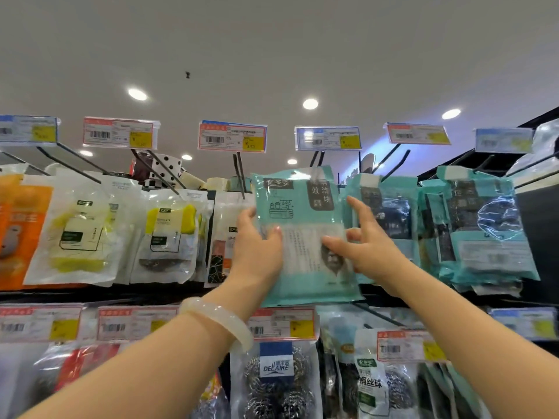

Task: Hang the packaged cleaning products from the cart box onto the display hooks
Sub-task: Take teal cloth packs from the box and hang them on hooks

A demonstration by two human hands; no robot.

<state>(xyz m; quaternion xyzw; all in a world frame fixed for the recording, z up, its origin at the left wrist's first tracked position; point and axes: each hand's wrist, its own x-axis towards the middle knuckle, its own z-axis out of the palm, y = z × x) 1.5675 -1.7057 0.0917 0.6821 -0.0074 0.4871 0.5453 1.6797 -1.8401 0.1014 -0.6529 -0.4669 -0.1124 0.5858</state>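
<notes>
A teal and white package [304, 237] of cleaning cloths is raised against the top row of the display, its top edge at a black double hook [317, 158] under a blue price tag [328, 138]. My left hand [257, 246] grips its left edge, thumb on the front. My right hand [367, 243] touches its right side with the index finger on the front and the other fingers spread. Whether the package hangs on the hook cannot be told. The cart box is out of view.
Matching teal packages [484, 228] hang to the right, yellow sponge packs [169, 234] and an orange pack [18, 231] to the left. Steel-wool packs [275, 379] hang on the lower row behind price tags. Black hooks jut forward along the top.
</notes>
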